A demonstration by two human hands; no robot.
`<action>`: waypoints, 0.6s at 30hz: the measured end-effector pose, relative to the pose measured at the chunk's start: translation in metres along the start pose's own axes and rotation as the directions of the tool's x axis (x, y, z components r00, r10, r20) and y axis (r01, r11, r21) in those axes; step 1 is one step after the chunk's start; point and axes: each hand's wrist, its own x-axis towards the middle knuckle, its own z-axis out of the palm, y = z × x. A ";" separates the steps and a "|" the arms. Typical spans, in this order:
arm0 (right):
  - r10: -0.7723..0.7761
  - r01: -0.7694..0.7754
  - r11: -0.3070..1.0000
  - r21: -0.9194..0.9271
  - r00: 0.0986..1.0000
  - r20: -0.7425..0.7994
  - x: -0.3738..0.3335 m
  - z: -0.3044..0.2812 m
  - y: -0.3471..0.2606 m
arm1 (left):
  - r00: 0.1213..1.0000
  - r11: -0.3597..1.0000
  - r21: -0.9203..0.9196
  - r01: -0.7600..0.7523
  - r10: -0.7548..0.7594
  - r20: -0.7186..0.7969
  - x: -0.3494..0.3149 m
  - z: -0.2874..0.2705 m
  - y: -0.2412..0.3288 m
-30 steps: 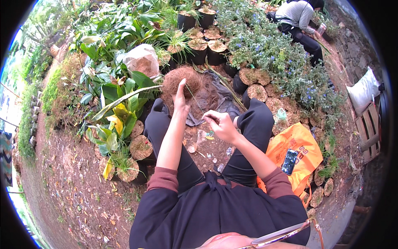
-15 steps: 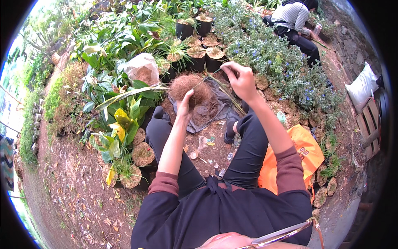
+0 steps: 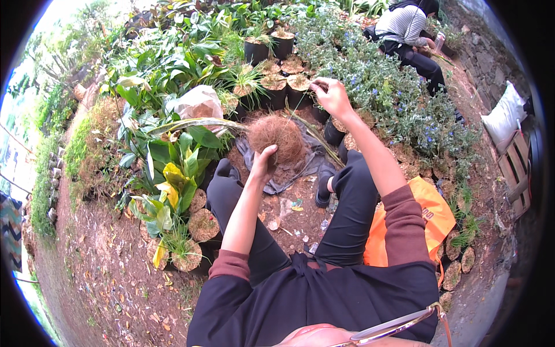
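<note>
My left hand (image 3: 265,164) grips a round ball of brown coconut fibre (image 3: 278,137), its thumb on the near side and its other fingers hidden beneath. Long striped yellow-green leaves (image 3: 199,122) reach leftward from the ball. Up and to the right, my right hand (image 3: 330,97) is closed in a pinch on a thin green string (image 3: 297,109), which runs down toward the ball's top. A grey cloth (image 3: 287,184) with loose brown fibre on it lies under the ball, between my feet.
A white plastic bag (image 3: 199,103) of fibre stands beyond the leaves. Black pots (image 3: 256,52) with plants crowd the far side. To my right lie an orange bag (image 3: 430,215) and blue-flowered bushes (image 3: 376,84). Another person (image 3: 402,29) crouches at the far right, near a white sack (image 3: 506,118).
The fibre ball has shifted slightly right and turned, showing a rounder side. My right hand has moved a little up and left, still pinching the string.
</note>
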 end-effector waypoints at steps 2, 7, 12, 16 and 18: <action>0.052 -0.052 0.998 0.030 0.998 0.027 0.000 0.006 0.009 | 1.000 1.000 0.006 0.018 -0.018 -0.010 -0.005 0.003 0.002; 0.093 -0.126 0.942 0.312 0.989 0.117 -0.011 0.032 0.048 | 0.999 0.999 -0.016 0.038 -0.039 -0.017 -0.002 0.001 0.003; 0.162 -0.231 0.860 0.455 0.969 0.186 -0.028 0.060 0.079 | 0.996 0.997 -0.042 0.072 -0.074 -0.042 0.000 -0.001 0.000; 0.340 -0.515 0.607 0.606 0.857 0.388 -0.047 0.084 0.062 | 0.995 0.997 -0.039 0.066 -0.069 -0.077 0.003 -0.020 -0.002; 0.348 -0.579 0.491 0.652 0.816 0.462 -0.059 0.094 0.080 | 0.994 0.997 -0.043 0.071 -0.075 -0.077 0.005 -0.018 -0.005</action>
